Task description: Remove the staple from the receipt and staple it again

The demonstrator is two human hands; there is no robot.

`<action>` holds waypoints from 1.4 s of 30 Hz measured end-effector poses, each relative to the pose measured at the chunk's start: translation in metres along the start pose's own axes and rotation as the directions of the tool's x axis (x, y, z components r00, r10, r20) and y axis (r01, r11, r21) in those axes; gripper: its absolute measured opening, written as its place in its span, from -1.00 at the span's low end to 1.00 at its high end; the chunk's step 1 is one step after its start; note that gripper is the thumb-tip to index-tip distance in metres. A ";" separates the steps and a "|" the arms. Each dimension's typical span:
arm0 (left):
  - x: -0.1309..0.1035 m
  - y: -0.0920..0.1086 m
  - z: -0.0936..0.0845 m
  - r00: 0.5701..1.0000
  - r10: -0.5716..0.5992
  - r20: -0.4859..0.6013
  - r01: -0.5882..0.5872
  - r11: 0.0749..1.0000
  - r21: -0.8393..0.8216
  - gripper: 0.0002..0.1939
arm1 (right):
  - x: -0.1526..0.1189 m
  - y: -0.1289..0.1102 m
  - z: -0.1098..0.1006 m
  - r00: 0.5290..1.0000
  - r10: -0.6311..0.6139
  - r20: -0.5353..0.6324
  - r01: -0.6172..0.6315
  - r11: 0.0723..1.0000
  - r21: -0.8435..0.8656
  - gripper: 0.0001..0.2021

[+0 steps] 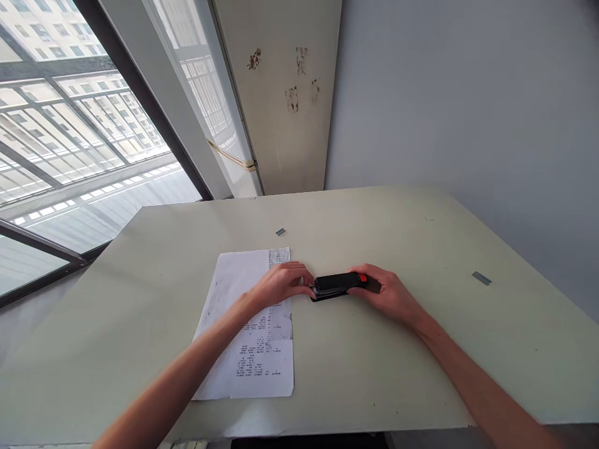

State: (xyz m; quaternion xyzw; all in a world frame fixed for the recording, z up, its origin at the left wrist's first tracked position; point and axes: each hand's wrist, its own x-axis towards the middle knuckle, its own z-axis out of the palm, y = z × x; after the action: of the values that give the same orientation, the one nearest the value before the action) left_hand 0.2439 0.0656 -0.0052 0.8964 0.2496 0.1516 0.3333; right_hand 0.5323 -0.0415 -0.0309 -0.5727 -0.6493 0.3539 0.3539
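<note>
A black stapler point(334, 282) with a red patch near its back end lies sideways at the middle of the table. My right hand point(386, 290) is wrapped round the red-marked back end. At the stapler's front tip, my left hand point(286, 284) has its thumb and fingers pinched together, touching the jaw end. Printed paper point(243, 368) lies flat beneath my left wrist, its right edge just left of the stapler. Whether anything small sits between the left fingertips is hidden.
Two grey strips, which look like staples, lie on the table point(374, 368): a small strip point(280, 231) beyond the paper and a longer strip point(482, 278) at the right. Behind stand a grey wall point(444, 93) and a window point(84, 125) at the left.
</note>
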 end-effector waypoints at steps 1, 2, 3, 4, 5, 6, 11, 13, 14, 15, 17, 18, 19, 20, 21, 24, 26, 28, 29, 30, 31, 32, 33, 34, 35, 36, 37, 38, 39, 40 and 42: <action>0.003 0.000 0.000 1.000 0.005 0.007 -0.005 1.000 0.001 -0.51 | 0.000 0.000 0.000 1.000 -0.008 -0.004 0.008 1.000 -0.006 -0.69; 0.005 0.000 0.000 1.000 0.013 0.014 -0.013 1.000 0.001 -0.49 | 0.000 0.000 0.001 1.000 -0.018 -0.009 0.018 1.000 -0.012 -0.69; 0.007 -0.001 0.000 1.000 0.021 0.022 -0.021 1.000 0.001 -0.47 | 0.000 -0.001 0.001 1.000 -0.028 -0.012 0.028 0.999 -0.015 -0.70; 0.008 -0.001 0.000 0.999 0.030 0.026 -0.030 1.000 0.001 -0.45 | 0.000 -0.001 0.001 0.999 -0.038 -0.013 0.038 0.999 -0.019 -0.70; 0.009 -0.001 0.000 0.999 0.039 0.027 -0.039 0.999 0.001 -0.43 | -0.001 -0.001 0.001 0.999 -0.045 -0.015 0.045 0.999 -0.023 -0.70; 0.009 -0.002 0.000 0.999 0.047 0.026 -0.047 0.999 0.003 -0.42 | -0.001 -0.001 0.002 0.999 -0.051 -0.018 0.051 0.998 -0.028 -0.70; 0.010 -0.006 0.004 0.996 0.090 0.015 -0.090 0.996 0.020 -0.42 | -0.001 -0.002 0.002 0.996 -0.086 -0.034 0.084 0.995 -0.049 -0.70; 0.010 -0.006 0.006 0.995 0.099 0.007 -0.099 0.995 0.034 -0.42 | 0.000 -0.003 0.001 0.996 -0.081 -0.028 0.080 0.996 -0.043 -0.71; 0.010 -0.005 0.007 0.995 0.100 0.002 -0.100 0.994 0.043 -0.42 | 0.000 -0.003 0.001 0.997 -0.072 -0.022 0.071 0.997 -0.040 -0.71; 0.009 -0.005 0.007 0.995 0.099 -0.006 -0.098 0.994 0.054 -0.43 | 0.000 -0.003 0.001 0.998 -0.063 -0.015 0.063 0.997 -0.037 -0.71; 0.006 -0.003 0.006 0.995 0.094 -0.022 -0.092 0.993 0.078 -0.45 | 0.000 -0.003 0.001 0.999 -0.051 -0.009 0.051 0.998 -0.038 -0.71; 0.004 -0.003 0.005 0.995 0.093 -0.027 -0.090 0.992 0.086 -0.47 | 0.000 -0.004 0.001 0.999 -0.048 -0.010 0.047 0.998 -0.041 -0.71; 0.002 -0.004 0.002 0.995 0.089 -0.032 -0.086 0.992 0.097 -0.48 | 0.000 -0.004 0.000 0.999 -0.045 -0.013 0.044 0.998 -0.047 -0.70; -0.001 -0.006 -0.001 0.996 0.078 -0.042 -0.073 0.990 0.118 -0.49 | 0.000 -0.005 0.000 0.999 -0.042 -0.016 0.041 0.998 -0.052 -0.70; -0.005 -0.010 -0.006 0.996 0.051 -0.069 -0.039 0.987 0.157 -0.50 | 0.000 -0.005 0.000 0.999 -0.040 -0.018 0.039 0.998 -0.058 -0.70; -0.019 -0.030 -0.023 0.956 -0.108 -0.274 0.195 0.930 0.312 -0.57 | -0.001 -0.006 0.000 0.999 -0.031 -0.019 0.030 0.997 -0.064 -0.69; -0.030 -0.046 -0.034 0.892 -0.182 -0.413 0.336 0.879 0.339 -0.60 | -0.002 -0.005 0.001 1.000 -0.023 -0.020 0.022 0.998 -0.059 -0.70; -0.040 -0.060 -0.040 0.842 -0.221 -0.493 0.418 0.844 0.337 -0.63 | -0.004 -0.005 0.002 1.000 -0.015 -0.019 0.014 0.999 -0.052 -0.70; -0.044 -0.065 -0.042 0.824 -0.235 -0.516 0.445 0.832 0.332 -0.65 | -0.004 -0.005 0.002 1.000 -0.014 -0.019 0.013 0.999 -0.050 -0.70; -0.046 -0.069 -0.042 0.809 -0.249 -0.533 0.466 0.823 0.324 -0.67 | -0.005 -0.004 0.002 1.000 -0.014 -0.019 0.013 0.999 -0.050 -0.70; -0.048 -0.071 -0.041 0.798 -0.262 -0.542 0.481 0.819 0.312 -0.68 | -0.005 -0.004 0.002 1.000 -0.015 -0.018 0.014 0.999 -0.052 -0.70; -0.048 -0.072 -0.040 0.791 -0.276 -0.546 0.492 0.818 0.298 -0.68 | -0.005 -0.004 0.002 1.000 -0.016 -0.018 0.015 0.998 -0.053 -0.70; -0.048 -0.071 -0.038 0.788 -0.289 -0.544 0.496 0.821 0.283 -0.68 | -0.005 -0.004 0.002 1.000 -0.015 -0.018 0.014 0.998 -0.053 -0.69; -0.047 -0.070 -0.035 0.788 -0.300 -0.537 0.496 0.826 0.267 -0.67 | -0.005 -0.003 0.002 1.000 -0.013 -0.016 0.012 0.999 -0.053 -0.69; -0.045 -0.068 -0.033 0.792 -0.311 -0.525 0.493 0.834 0.249 -0.65 | -0.004 -0.003 0.002 1.000 -0.010 -0.015 0.010 0.999 -0.052 -0.69; -0.042 -0.065 -0.031 0.796 -0.322 -0.513 0.489 0.842 0.230 -0.64 | -0.004 -0.002 0.002 1.000 -0.008 -0.016 0.008 0.999 -0.051 -0.68; -0.040 -0.062 -0.030 0.799 -0.332 -0.501 0.485 0.849 0.210 -0.64 | -0.004 -0.001 0.003 1.000 -0.006 -0.015 0.005 0.999 -0.053 -0.67; -0.038 -0.059 -0.028 0.801 -0.342 -0.491 0.481 0.856 0.189 -0.64 | -0.003 0.000 0.003 1.000 -0.004 -0.016 0.004 0.998 -0.057 -0.66; -0.036 -0.057 -0.027 0.803 -0.351 -0.483 0.478 0.862 0.168 -0.65 | -0.003 0.001 0.003 1.000 -0.004 -0.017 0.003 0.998 -0.060 -0.66; -0.034 -0.054 -0.027 0.804 -0.358 -0.474 0.474 0.868 0.150 -0.66 | -0.003 0.001 0.003 1.000 -0.003 -0.019 0.001 0.998 -0.062 -0.65; -0.032 -0.049 -0.027 0.810 -0.370 -0.456 0.467 0.876 0.120 -0.66 | -0.004 0.002 0.003 1.000 0.003 -0.017 -0.004 0.998 -0.064 -0.65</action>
State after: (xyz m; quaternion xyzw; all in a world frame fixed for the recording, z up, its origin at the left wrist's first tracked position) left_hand 0.1886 0.0945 -0.0221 0.7967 0.5232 0.2334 0.1926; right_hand 0.5309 -0.0451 -0.0347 -0.5880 -0.6561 0.3287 0.3402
